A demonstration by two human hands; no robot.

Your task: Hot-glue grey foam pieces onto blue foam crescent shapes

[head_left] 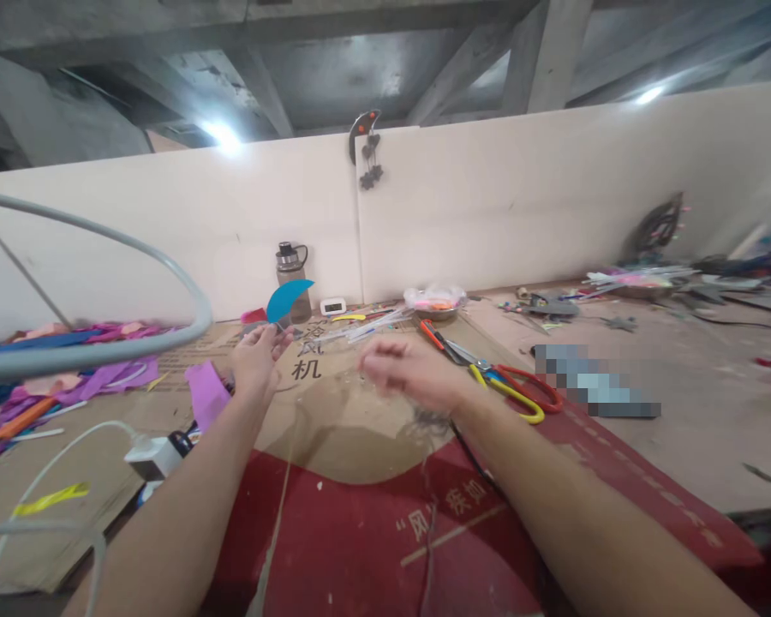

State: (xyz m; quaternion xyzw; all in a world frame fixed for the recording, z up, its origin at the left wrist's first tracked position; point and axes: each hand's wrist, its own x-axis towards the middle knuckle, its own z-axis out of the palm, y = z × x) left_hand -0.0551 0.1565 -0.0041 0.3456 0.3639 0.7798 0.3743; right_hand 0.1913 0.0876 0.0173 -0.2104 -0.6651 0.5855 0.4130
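My left hand (260, 356) pinches a blue crescent-shaped piece (287, 300) by its lower end and holds it up in front of a bottle. My right hand (415, 374) hovers over the cardboard (340, 428). Its fingers are smeared by motion, so I cannot make out whether anything is between them. Just right of that hand lie scissors with red handles (532, 384) and a yellow-handled pair (520, 403), partly hidden by my right forearm. An orange cutter (432, 335) lies behind them.
Purple and blue scraps (112, 381) are heaped at the left, under a grey curved tube (167, 266). A bottle (290, 261), a small white clock (332, 306) and a bowl (435, 304) stand along the back wall. A white plug (152, 458) sits near my left forearm.
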